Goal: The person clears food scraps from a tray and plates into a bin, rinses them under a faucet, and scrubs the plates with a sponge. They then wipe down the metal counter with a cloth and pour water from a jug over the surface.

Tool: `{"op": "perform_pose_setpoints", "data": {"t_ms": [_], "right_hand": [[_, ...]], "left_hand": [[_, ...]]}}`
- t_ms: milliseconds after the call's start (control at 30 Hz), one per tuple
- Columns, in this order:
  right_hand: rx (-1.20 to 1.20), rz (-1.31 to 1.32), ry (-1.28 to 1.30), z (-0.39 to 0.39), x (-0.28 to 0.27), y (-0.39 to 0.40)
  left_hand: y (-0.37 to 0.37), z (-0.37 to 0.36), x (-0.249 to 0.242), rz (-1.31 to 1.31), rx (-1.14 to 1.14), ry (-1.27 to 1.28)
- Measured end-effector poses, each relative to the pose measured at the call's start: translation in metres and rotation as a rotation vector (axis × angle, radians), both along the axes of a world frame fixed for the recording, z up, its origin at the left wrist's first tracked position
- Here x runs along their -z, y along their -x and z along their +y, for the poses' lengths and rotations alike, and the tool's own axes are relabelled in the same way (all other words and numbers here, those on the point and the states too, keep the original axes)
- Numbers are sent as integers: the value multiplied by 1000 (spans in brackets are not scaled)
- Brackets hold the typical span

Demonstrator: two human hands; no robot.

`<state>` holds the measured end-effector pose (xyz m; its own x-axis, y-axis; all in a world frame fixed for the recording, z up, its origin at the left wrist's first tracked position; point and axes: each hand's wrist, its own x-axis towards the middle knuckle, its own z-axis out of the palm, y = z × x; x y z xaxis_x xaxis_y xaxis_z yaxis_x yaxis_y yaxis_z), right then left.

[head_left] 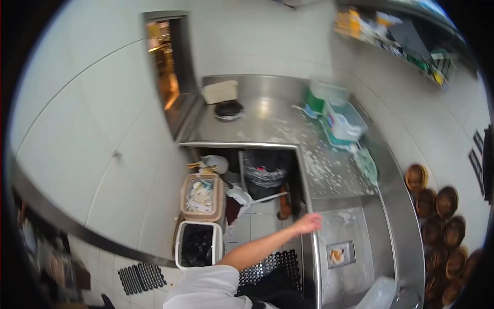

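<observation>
My left hand (309, 224) reaches in from the lower left on a bare forearm below a white sleeve (203, 288). It overlaps the metal front rim of the sink (314, 257), with the fingers curled inward; I cannot tell what, if anything, is inside them. Below and to the right of the hand, a drain (340, 254) in the sink floor has light brown scraps in it. A translucent plastic piece (380, 294) shows at the bottom of the sink. My right hand is out of view.
Suds lie on the steel counter (257, 123), which carries a green-and-clear tub stack (346, 121) and a green net scoop (366, 167). Under it stand a bagged black bin (266, 167), a lidded tan bin (218, 198) and a white bin (218, 244). Brown bowls (446, 201) line the right.
</observation>
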<state>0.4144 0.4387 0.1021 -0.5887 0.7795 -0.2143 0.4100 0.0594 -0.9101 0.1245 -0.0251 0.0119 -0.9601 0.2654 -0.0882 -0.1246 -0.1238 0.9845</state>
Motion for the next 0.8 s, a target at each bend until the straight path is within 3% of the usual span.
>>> {"op": "perform_pose_setpoints", "data": {"t_ms": [67,100,133,200,267,367,433,533,567,600,633,700,800], "right_hand": [[32,46,65,1,11,28],[54,35,87,-5,15,39],[147,-4,38,-19,21,66],[20,98,116,-55,8,120],[11,70,117,-81,5,179],[-73,77,236,-111,19,245],[-177,217,230,-137,38,290],[-291,192,234,-161,51,345],[-303,193,231,-168,52,361],[-334,62,103,-176,49,375],[-358,-71,-27,-188,42,388],[-375,-135,-70,-212,17,413],[-402,-201,-229,-243,-9,448]], "left_hand": [[53,-4,27,409,-65,461],[64,-4,9,16,40,391],[78,-3,10,152,64,533],[113,1,52,413,37,811],[131,10,21,318,131,877],[173,16,10,445,302,1080],[205,7,19,443,339,1084],[239,4,28,420,203,1157],[253,0,29,363,42,1194],[268,-4,32,304,-118,1221],[285,-7,41,300,-124,1217],[316,-15,65,216,-324,1201],[345,-17,94,238,-363,1259]]}}
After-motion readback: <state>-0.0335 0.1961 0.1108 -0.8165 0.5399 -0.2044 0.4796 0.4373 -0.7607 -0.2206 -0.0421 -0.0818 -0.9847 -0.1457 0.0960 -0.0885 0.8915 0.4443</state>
